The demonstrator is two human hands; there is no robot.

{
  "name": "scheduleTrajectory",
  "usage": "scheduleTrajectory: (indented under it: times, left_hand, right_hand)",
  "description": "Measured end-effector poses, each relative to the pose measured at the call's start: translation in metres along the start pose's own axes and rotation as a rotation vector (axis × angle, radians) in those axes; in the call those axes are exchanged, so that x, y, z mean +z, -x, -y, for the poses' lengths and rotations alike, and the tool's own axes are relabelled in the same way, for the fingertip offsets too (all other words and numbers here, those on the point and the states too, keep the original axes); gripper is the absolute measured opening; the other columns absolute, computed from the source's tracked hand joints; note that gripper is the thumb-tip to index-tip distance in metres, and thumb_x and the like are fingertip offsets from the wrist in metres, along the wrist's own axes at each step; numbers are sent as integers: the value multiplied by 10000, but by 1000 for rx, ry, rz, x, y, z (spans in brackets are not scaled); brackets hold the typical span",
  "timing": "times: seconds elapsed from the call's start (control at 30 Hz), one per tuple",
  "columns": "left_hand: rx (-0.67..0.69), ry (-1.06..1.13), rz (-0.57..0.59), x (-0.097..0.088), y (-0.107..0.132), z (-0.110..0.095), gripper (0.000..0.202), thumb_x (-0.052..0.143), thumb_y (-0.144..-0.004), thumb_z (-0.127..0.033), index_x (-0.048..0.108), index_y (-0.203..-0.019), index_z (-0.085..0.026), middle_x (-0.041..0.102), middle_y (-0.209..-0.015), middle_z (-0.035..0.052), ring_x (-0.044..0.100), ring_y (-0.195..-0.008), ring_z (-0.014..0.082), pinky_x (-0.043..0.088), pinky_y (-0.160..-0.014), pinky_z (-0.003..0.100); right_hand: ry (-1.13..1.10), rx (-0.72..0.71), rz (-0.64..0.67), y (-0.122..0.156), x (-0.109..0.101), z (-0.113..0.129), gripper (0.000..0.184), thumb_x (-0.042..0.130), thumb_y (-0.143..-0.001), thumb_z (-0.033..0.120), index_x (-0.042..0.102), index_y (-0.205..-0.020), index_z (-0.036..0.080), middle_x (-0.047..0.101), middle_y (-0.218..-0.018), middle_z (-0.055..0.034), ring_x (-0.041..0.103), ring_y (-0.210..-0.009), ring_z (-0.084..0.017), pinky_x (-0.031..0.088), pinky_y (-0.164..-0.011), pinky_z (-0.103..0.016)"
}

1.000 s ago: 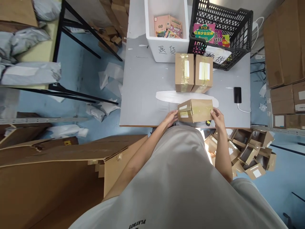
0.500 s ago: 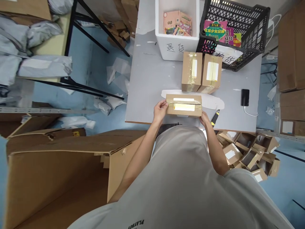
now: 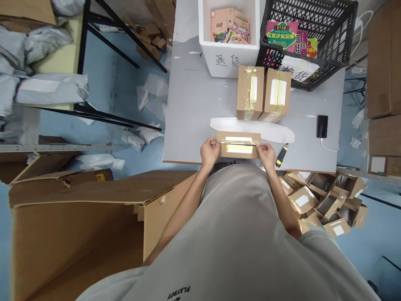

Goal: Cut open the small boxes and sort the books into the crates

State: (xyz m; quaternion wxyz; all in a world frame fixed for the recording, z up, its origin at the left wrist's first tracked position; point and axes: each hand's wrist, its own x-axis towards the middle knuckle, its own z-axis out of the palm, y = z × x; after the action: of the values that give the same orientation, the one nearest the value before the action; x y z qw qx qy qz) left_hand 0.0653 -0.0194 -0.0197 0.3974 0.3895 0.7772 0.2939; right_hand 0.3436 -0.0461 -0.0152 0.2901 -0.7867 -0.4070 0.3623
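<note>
A small brown cardboard box [image 3: 223, 152] lies near the front edge of the table, with clear tape and a slit along its top seam and white labels on both sides of it. My left hand [image 3: 209, 153] grips its left end, fingers closed at the seam. At the right end, my right hand [image 3: 266, 154] pinches the box near the same seam. Beside the right hand lies a black and yellow utility knife [image 3: 282, 155]. A white paper strip [image 3: 277, 133] stretches on the table just behind the box.
Two taped cardboard boxes [image 3: 250, 92] stand farther back, before a white bin [image 3: 208, 58] and a black crate [image 3: 332, 58] holding colourful packages. A phone [image 3: 322, 126] with a cable lies right. A large open carton [image 3: 78, 200] is at left; several opened boxes [image 3: 303, 198] are piled lower right.
The box has come slightly toward me and been turned level, its seam now showing as a dark gap. My right hand has moved up from the lower corner to the seam.
</note>
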Motion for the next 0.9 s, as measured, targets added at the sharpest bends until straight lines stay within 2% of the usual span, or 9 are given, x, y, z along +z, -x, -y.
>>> scheduleTrajectory:
  times: [0.17, 0.27, 0.33, 0.4, 0.47, 0.57, 0.7, 0.8, 0.9]
  left_hand:
    - [-129, 194, 66, 10, -5, -2, 133, 732, -961, -294, 730, -1055, -200, 457, -576, -101, 468, -578, 147, 381, -645, 265]
    - [-130, 281, 119, 7, -6, 3, 225, 758, -915, -291, 746, -1112, -185, 494, -603, -92, 500, -610, 144, 410, -656, 259]
    - [-81, 300, 163, 2, -4, 9, 371, 796, -880, -309, 760, -1225, -176, 571, -663, -67, 588, -691, 161, 491, -734, 269]
    - [-30, 263, 176, -4, 2, 18, 553, 847, -834, -318, 739, -1357, -175, 690, -816, -12, 682, -843, 194, 561, -859, 304]
    - [15, 194, 150, -10, 9, 27, 724, 891, -791, -316, 685, -1473, -188, 774, -1107, 79, 730, -1079, 248, 594, -982, 354]
    - [114, 109, 126, -16, 20, 41, 932, 932, -772, -321, 565, -1624, -225, 665, -1535, 184, 643, -1437, 342, 590, -1140, 446]
    - [280, -20, 191, -25, 32, 52, 1129, 959, -805, -360, 385, -1769, -244, 482, -1741, 238, 458, -1657, 425, 477, -1316, 584]
    - [408, -158, 252, -30, 37, 49, 1066, 927, -889, -398, 380, -1794, -263, 301, -1863, 249, 286, -1755, 467, 320, -1395, 683]
    - [530, -258, 322, -26, 38, 36, 779, 833, -969, -308, 568, -1701, -313, 159, -1943, 163, 83, -1814, 466, 242, -1410, 728]
  right_hand:
    - [142, -27, 84, 9, -12, 16, 385, 675, -968, 628, 807, -992, 267, 855, -1006, -91, 787, -1053, -340, 591, -1022, -465]
    - [94, -94, 149, 8, -19, 12, 446, 680, -954, 542, 817, -1271, 258, 841, -981, -66, 779, -1026, -321, 604, -1029, -479]
    - [19, -112, 189, 5, -20, 5, 549, 705, -906, 481, 774, -1392, 236, 838, -1080, -85, 773, -1031, -301, 630, -1010, -472]
    - [-38, -130, 208, 1, -19, -1, 622, 721, -853, 416, 743, -1441, 215, 806, -1283, -137, 768, -1077, -288, 654, -995, -465]
    - [-57, -169, 203, -4, -16, -5, 673, 725, -830, 365, 713, -1486, 218, 745, -1442, -168, 760, -1140, -287, 660, -1031, -480]
    - [-67, -259, 169, -15, -11, -4, 703, 710, -855, 332, 671, -1549, 230, 707, -1498, -169, 758, -1184, -282, 635, -1125, -505]
    - [-51, -312, 91, -40, -1, 7, 669, 682, -919, 373, 654, -1572, 229, 720, -1433, -162, 764, -1098, -261, 647, -1099, -473]
    - [-3, -307, 7, -56, 10, 16, 664, 638, -999, 486, 615, -1613, 232, 744, -1375, -156, 751, -1024, -262, 655, -1047, -469]
    - [99, -307, -3, -57, 24, 26, 782, 586, -1049, 556, 462, -1734, 199, 761, -1344, -174, 753, -1084, -319, 629, -1094, -528]
